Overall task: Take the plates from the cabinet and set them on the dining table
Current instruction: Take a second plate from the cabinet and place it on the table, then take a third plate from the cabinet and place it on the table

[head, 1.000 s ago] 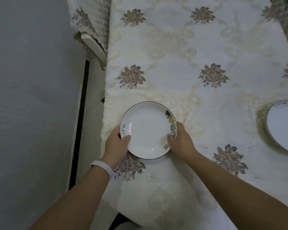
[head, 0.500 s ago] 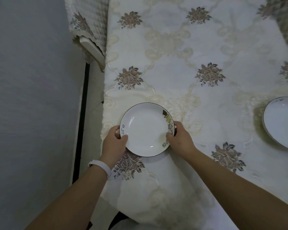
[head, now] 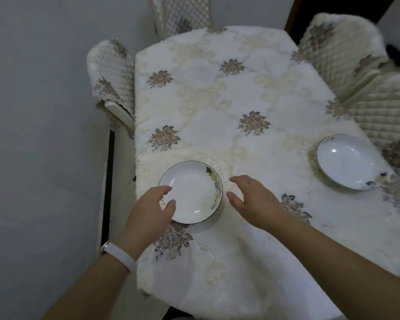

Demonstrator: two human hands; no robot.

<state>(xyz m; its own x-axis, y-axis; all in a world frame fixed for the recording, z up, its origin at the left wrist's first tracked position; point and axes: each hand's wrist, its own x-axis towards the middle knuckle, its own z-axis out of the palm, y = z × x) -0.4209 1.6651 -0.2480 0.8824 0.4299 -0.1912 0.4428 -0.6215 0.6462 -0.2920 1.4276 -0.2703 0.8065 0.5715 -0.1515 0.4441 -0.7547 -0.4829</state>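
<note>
A white plate (head: 192,195) with a dark rim and a small yellow-grey print lies flat on the dining table (head: 217,100), close to its left edge. My left hand (head: 148,211) hovers over the plate's left rim, fingers loosely spread and gripping nothing. Just right of the plate, my right hand (head: 254,202) is open above the cloth, apart from the rim. A second white plate (head: 349,162) rests near the table's right edge.
A cream tablecloth with flower motifs covers the table. Quilted chairs stand at the left (head: 112,75), at the far end (head: 183,17) and on the right (head: 342,49). A grey wall (head: 32,112) runs close along the left side.
Both hands have let go of the plate, which now lies on the cloth. My right hand has drawn away to the right. The view has pulled back and shows more of the table.
</note>
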